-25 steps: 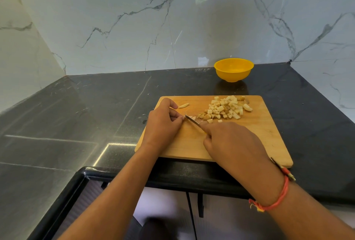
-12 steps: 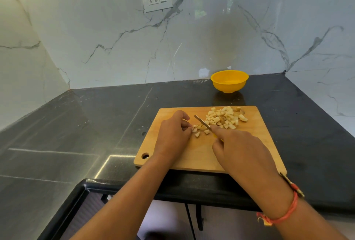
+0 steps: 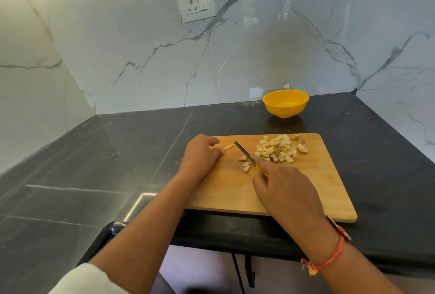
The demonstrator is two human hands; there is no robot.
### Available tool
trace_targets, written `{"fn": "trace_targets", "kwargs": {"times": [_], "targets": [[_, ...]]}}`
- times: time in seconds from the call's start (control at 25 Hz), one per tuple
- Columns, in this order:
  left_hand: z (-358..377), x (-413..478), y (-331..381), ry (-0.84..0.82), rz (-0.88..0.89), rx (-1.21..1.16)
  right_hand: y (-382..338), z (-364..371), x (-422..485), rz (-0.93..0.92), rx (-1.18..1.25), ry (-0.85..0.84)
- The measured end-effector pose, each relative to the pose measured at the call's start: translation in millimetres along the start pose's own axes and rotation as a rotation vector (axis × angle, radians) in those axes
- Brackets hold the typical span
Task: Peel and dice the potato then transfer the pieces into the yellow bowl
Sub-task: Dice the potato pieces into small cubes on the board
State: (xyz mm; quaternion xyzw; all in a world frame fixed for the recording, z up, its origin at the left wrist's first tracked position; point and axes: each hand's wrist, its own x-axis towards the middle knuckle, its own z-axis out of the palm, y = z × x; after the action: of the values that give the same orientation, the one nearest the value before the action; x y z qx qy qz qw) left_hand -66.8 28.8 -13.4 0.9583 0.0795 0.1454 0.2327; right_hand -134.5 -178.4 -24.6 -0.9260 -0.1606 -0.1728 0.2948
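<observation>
Fingers (image 3: 213, 151) of the left hand (image 3: 200, 156) are curling onto the near end of a potato strip (image 3: 228, 146), probably pinning it for dicing. The strip is lying on the cutting board (image 3: 329, 187), its long axis running left-right, its free end pointing at the knife (image 3: 244, 152). The right hand (image 3: 286, 190) is gripping that knife, tip pointing away-left. Diced pieces (image 3: 280, 149) are heaped at the board's far edge, nearest the yellow bowl (image 3: 285, 111).

Left hand (image 3: 201, 154) drawing left, away from knife (image 3: 244, 152); gap opening between them; potato strip (image 3: 228, 146) showing beside its fingers (image 3: 219, 150).

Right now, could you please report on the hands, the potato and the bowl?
Right hand grips knife; left hand steadies potato strip. Diced pile on board, yellow bowl empty. Nothing in the way.
</observation>
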Motion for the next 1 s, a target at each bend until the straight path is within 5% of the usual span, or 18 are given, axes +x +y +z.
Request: {"fn": "trace_targets", "kwargs": {"times": [1.0], "targets": [[3, -41, 0, 0.070, 0.075, -0.151, -23, 2, -2, -0.041, -0.120, -0.121]]}}
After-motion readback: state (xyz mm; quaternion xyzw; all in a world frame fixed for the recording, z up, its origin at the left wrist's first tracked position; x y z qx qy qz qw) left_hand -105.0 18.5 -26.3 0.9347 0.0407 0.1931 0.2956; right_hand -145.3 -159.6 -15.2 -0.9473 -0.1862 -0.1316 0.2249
